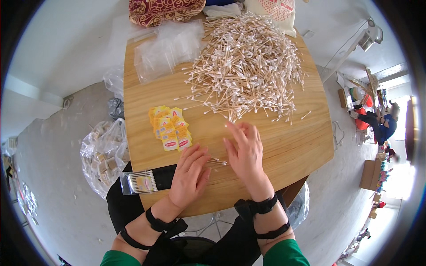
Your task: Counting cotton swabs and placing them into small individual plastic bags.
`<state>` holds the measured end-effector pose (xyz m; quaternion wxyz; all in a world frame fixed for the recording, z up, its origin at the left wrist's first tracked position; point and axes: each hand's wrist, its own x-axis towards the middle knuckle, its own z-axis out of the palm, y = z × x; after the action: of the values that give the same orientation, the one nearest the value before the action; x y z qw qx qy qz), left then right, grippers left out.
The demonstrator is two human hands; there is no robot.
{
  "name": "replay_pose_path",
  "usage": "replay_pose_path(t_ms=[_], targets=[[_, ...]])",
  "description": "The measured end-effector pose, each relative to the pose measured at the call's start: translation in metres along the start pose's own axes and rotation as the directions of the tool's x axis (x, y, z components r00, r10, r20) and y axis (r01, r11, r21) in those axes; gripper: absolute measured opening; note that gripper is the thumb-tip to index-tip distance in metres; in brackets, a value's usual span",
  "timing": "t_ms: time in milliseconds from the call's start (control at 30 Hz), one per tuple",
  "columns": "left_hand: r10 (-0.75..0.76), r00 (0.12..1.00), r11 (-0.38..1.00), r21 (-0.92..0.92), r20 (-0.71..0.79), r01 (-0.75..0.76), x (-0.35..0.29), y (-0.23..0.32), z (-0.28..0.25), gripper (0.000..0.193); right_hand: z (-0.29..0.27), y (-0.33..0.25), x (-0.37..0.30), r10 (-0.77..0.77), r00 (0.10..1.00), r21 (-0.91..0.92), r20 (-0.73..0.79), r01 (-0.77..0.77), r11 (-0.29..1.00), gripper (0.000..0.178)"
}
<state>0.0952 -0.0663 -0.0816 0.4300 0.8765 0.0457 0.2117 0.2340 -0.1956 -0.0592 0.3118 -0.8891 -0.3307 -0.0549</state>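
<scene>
My left hand [191, 175] lies palm down near the front of the wooden table, fingers stretched out and slightly apart. A few cotton swabs [217, 162] show beside its fingertips, their other ends hidden by the hand. Under and left of that hand is a black flat item [165, 176]. Next to it, a clear packet of cotton swabs [140, 182] with a yellow card overhangs the table edge. My right hand [246, 153] hovers at the near edge of a big heap of cotton swabs [248, 66], thumb and index finger apart. Yellow printed cards [171, 128] lie overlapping beyond my left hand.
Clear plastic bags [166, 48] lie at the table's far left. A patterned red cloth [164, 11] and a white printed sack [275, 13] sit behind the heap. On the floor at left stands a bag of small packs [104, 159]. A person [385, 124] sits far right.
</scene>
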Motion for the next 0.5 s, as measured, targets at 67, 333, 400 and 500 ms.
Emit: replay_pose_path(t_ms=[67,333,400,500], targets=[[0.011,1.0,0.999,0.038,0.024,-0.012,0.0,0.001,0.001,0.036,0.006,0.005,0.009,-0.05,0.998,-0.044,-0.039,0.049,0.998,0.02],[-0.009,1.0,0.996,-0.091,0.027,0.011,-0.005,-0.003,0.003,0.028,0.003,0.031,-0.002,0.054,0.998,0.056,0.02,-0.055,0.997,0.012],[-0.01,1.0,0.996,-0.084,0.022,0.012,-0.007,-0.003,0.003,0.028,-0.002,0.032,-0.004,0.11,0.993,0.112,0.046,-0.114,0.987,0.013],[-0.006,1.0,0.996,-0.085,0.012,0.007,-0.008,-0.005,0.003,0.027,-0.009,0.028,-0.008,0.237,0.962,0.191,0.133,-0.259,0.947,0.016]])
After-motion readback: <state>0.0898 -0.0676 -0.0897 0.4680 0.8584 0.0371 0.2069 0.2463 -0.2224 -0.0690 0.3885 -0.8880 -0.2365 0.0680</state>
